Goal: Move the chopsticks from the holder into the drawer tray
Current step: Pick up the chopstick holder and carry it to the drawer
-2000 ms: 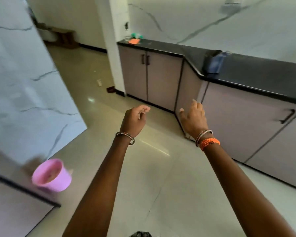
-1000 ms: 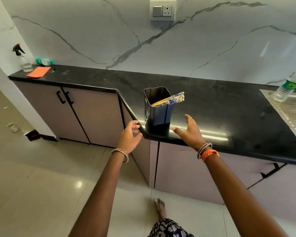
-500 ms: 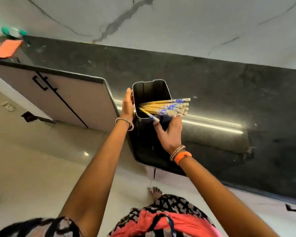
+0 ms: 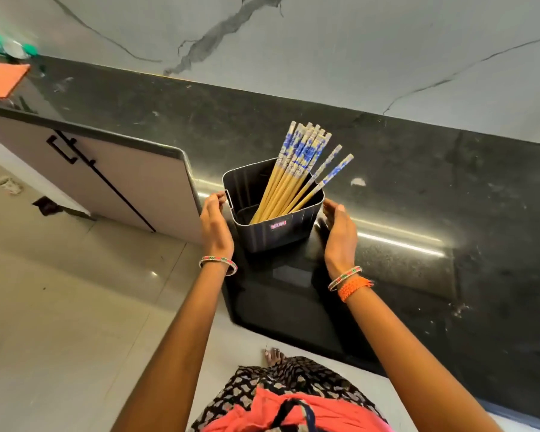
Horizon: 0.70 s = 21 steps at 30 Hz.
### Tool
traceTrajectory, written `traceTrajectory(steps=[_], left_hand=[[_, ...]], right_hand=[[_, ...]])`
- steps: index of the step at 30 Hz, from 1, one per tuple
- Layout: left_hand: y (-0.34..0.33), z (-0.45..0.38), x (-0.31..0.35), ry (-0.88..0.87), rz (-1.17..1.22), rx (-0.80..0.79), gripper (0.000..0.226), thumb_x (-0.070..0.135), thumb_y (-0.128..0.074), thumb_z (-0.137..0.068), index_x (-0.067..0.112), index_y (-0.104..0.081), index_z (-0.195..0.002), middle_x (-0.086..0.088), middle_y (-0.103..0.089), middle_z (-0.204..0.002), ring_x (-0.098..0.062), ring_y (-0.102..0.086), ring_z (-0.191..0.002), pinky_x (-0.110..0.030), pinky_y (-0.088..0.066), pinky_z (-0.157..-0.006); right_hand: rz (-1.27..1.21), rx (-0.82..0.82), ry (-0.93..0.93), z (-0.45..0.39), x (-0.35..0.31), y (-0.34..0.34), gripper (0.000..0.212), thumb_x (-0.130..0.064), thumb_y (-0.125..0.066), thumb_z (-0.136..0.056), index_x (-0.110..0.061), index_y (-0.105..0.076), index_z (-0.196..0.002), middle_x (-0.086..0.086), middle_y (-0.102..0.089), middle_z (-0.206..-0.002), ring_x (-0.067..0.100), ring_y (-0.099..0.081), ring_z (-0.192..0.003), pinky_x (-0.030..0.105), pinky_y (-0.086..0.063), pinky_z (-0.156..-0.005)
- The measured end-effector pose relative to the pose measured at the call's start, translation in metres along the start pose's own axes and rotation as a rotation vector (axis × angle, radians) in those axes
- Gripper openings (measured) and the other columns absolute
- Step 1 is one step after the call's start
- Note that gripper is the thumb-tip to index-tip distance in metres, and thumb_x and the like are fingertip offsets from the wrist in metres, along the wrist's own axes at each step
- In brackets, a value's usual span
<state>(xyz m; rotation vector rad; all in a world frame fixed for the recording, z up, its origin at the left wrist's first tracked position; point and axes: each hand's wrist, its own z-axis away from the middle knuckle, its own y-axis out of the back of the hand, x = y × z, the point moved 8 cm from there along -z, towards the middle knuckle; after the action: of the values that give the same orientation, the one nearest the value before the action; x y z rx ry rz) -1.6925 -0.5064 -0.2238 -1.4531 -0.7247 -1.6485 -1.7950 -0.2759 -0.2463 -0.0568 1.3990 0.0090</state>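
A black plastic holder (image 4: 273,235) stands on the dark counter (image 4: 418,188) near its corner. Several wooden chopsticks (image 4: 296,169) with blue-and-white patterned tops lean in it, tips fanning up and to the right. My left hand (image 4: 215,226) is at the holder's left side, with fingers curled on the rim handle. My right hand (image 4: 340,232) is held flat just beside the holder's right wall, fingers apart and holding nothing. No drawer tray is in view.
Grey cabinet doors (image 4: 113,176) with black handles run below the counter at left. An orange cloth (image 4: 3,79) lies at the counter's far left end. A marble wall (image 4: 325,57) backs the counter. My foot (image 4: 273,357) is on the tiled floor below.
My right hand has let go of the chopsticks and moved to the holder's right side. The chopsticks now lean more upright. The camera has come closer.
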Motion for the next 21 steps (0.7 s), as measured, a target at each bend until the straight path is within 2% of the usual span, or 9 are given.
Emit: traceTrajectory(steps=[2,6,7,9,10,13,16,19,21], left_hand=[[-0.012,-0.004,-0.002,0.056,0.116,-0.086,0.037,0.028,-0.035,-0.096,0.005,-0.062,-0.107,-0.015,-0.063,-0.104,-0.025,-0.057,-0.103,-0.04,-0.039,-0.104],[-0.026,0.004,-0.007,0.117,0.224,-0.123,0.049,0.034,-0.027,-0.099,0.003,-0.049,-0.13,-0.013,-0.054,-0.134,-0.023,-0.048,-0.127,-0.041,-0.032,-0.113],[-0.025,0.006,-0.009,0.113,0.237,-0.102,0.049,0.034,-0.026,-0.1,0.003,-0.051,-0.128,-0.01,-0.057,-0.13,-0.021,-0.05,-0.124,-0.038,-0.037,-0.11],[-0.022,0.01,-0.013,0.113,0.282,-0.052,0.041,0.032,-0.029,-0.098,0.01,-0.064,-0.107,-0.003,-0.068,-0.102,-0.016,-0.061,-0.103,-0.033,-0.049,-0.093],[-0.025,0.012,-0.014,0.137,0.315,-0.043,0.039,0.03,-0.032,-0.097,0.011,-0.065,-0.104,-0.004,-0.068,-0.096,-0.019,-0.062,-0.099,-0.035,-0.05,-0.091],[-0.042,0.024,-0.008,0.189,0.366,-0.101,0.044,0.033,-0.035,-0.095,0.006,-0.06,-0.118,-0.015,-0.063,-0.116,-0.029,-0.057,-0.115,-0.043,-0.041,-0.105],[-0.028,0.027,0.001,0.198,0.319,-0.1,0.045,0.042,-0.04,-0.089,0.012,-0.061,-0.114,-0.013,-0.057,-0.128,-0.026,-0.051,-0.122,-0.046,-0.034,-0.112],[0.014,0.027,0.01,0.196,0.298,-0.081,0.033,0.044,-0.038,-0.089,0.018,-0.058,-0.091,-0.009,-0.058,-0.107,-0.025,-0.05,-0.11,-0.046,-0.036,-0.108],[0.049,0.031,0.029,0.104,0.359,-0.083,0.035,0.034,-0.036,-0.095,0.017,-0.067,-0.093,-0.003,-0.068,-0.101,-0.023,-0.061,-0.104,-0.04,-0.049,-0.099]], right_hand=[[-0.043,-0.059,-0.014,-0.004,-0.004,-0.01,0.043,-0.03,-0.029,-0.1,-0.013,-0.062,-0.122,0.006,-0.061,-0.131,0.016,-0.054,-0.123,0.042,-0.041,-0.109],[-0.006,-0.111,0.018,-0.016,-0.012,-0.025,0.045,-0.033,-0.032,-0.096,-0.012,-0.06,-0.125,0.005,-0.061,-0.131,0.017,-0.054,-0.124,0.043,-0.039,-0.11],[-0.019,-0.122,-0.001,-0.02,-0.012,-0.027,0.046,-0.034,-0.034,-0.095,-0.011,-0.059,-0.126,0.007,-0.06,-0.133,0.018,-0.053,-0.126,0.044,-0.038,-0.111],[-0.068,-0.183,-0.051,-0.027,-0.009,-0.033,0.044,-0.033,-0.038,-0.093,-0.011,-0.061,-0.125,0.008,-0.06,-0.132,0.02,-0.053,-0.126,0.045,-0.037,-0.112],[-0.08,-0.217,-0.074,-0.03,-0.008,-0.037,0.041,-0.035,-0.041,-0.091,-0.016,-0.066,-0.118,0.005,-0.065,-0.126,0.019,-0.056,-0.123,0.043,-0.039,-0.11],[-0.135,-0.28,-0.158,-0.032,-0.003,-0.044,0.039,-0.051,-0.04,-0.082,-0.038,-0.077,-0.078,-0.016,-0.076,-0.085,0.001,-0.068,-0.088,0.033,-0.049,-0.088],[-0.11,-0.353,-0.16,-0.025,-0.012,-0.054,0.041,-0.054,-0.036,-0.084,-0.047,-0.073,-0.068,-0.026,-0.072,-0.07,-0.013,-0.065,-0.068,0.023,-0.047,-0.071],[-0.107,-0.55,-0.123,0.004,-0.038,-0.088,0.037,-0.056,-0.038,-0.086,-0.043,-0.073,-0.086,-0.03,-0.072,-0.09,-0.015,-0.063,-0.087,0.008,-0.052,-0.071],[-0.125,-0.7,-0.13,0.031,-0.048,-0.119,0.039,-0.051,-0.037,-0.093,-0.034,-0.071,-0.099,-0.02,-0.071,-0.107,-0.005,-0.062,-0.106,0.013,-0.049,-0.092]])
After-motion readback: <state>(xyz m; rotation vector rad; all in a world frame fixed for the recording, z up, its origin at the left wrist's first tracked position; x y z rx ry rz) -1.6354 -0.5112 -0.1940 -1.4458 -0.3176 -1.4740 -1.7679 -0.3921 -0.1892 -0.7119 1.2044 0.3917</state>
